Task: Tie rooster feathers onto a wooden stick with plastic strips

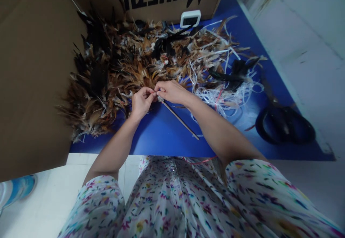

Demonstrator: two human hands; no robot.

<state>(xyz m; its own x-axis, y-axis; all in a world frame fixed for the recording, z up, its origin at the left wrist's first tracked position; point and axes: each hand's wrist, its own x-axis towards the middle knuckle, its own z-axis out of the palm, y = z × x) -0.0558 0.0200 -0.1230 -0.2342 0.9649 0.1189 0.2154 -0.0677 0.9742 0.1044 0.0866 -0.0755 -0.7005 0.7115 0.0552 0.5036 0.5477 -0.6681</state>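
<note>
Now the right hand (171, 91) pinches the far end of a stick (180, 119); left hand (140, 103) pinches alongside, catch unclear — near length bare, feathers (134, 69) heaped thick beyond.

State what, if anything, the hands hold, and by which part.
It seems a thin stick, by its far end, where the left hand and right hand meet pinching; exactly what each grips there is too small to tell.

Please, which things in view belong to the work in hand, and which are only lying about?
Seemingly in the work:
thin stick, its end at left hand and right hand
feathers, heaped nearby
white strips, probably

Seemingly just lying about:
large scissors, unheld
small white device
printed cardboard box
</note>
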